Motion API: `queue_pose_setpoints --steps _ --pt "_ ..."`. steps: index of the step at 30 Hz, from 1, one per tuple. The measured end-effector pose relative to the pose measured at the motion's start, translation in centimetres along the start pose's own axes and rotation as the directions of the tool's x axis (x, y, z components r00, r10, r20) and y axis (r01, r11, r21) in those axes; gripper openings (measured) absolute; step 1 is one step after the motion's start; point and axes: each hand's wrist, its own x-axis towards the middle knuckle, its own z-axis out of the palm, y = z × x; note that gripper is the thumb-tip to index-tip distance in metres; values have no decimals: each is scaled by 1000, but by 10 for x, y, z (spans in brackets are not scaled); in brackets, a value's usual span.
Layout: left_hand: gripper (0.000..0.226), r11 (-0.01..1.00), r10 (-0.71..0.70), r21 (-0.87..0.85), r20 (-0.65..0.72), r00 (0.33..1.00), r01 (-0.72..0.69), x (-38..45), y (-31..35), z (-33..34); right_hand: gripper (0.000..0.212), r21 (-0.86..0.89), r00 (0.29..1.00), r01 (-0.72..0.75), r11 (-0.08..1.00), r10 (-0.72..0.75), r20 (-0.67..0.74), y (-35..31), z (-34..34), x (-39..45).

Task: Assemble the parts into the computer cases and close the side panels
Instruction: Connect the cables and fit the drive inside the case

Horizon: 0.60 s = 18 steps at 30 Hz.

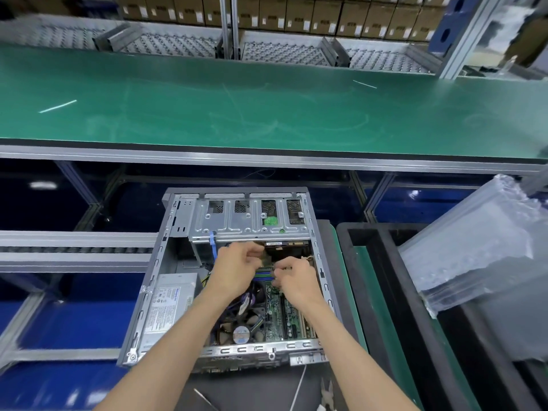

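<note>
Low in the frame, an open metal computer case (178, 256) lies flat, its side panel off. Both hands reach inside at centre: the left hand (237, 266) and right hand (292, 277) have fingers curled, pinching a small part I cannot identify. Beyond, a smooth green counter (267, 108) spans the upper frame.

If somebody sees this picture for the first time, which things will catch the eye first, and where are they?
First, the open computer case at lower centre, with both hands inside it: the left hand and the right hand work close together on a small part above the motherboard. Behind it, the long green workbench crosses the whole picture. At the right lies a stack of clear plastic bags.
</note>
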Motion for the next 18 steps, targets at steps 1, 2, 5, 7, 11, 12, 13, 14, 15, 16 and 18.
queue_pose_setpoints --steps 1,2,5,7,11,12,13,14,15,16,18 --pt "31 980 84 178 15 996 -85 -5 -4 -6 19 -43 1000 11 999 -11 2 0 -1 -4" --pt "32 914 135 377 60 989 -148 -11 -9 -11 21 -88 1000 23 996 -22 17 0 -2 -10" --pt "44 639 1 758 172 985 -133 -30 -14 -16 39 -156 987 19 988 7 161 -1 2 -22" --pt "49 572 -73 814 177 981 -104 -39 -18 -12 49 -139 963 -26 990 62 260 -4 6 -29" --pt "37 554 -10 825 142 990 -112 -39 -20 -23 47 -218 969 -24 976 76 234 -4 4 -34" --pt "34 564 25 817 127 992 -119 -38 -21 -27 46 -225 972 -19 974 71 226 -2 3 -35" --pt "34 574 72 807 121 990 -140 -36 -21 -30 43 -228 974 -16 974 67 216 -1 1 -36" --pt "36 587 134 789 124 983 -180 -34 -21 -32 39 -211 978 -21 977 65 200 1 0 -37" --pt "40 621 205 749 131 970 -232 -32 -20 -34 36 -188 982 -33 982 67 179 3 0 -38" --pt "45 667 275 687 132 952 -287 -30 -17 -34 35 -161 986 -40 986 65 151 5 0 -38" --pt "54 736 360 564 143 922 -375 -22 -7 -28 36 -158 995 -46 986 59 76 4 0 -38"
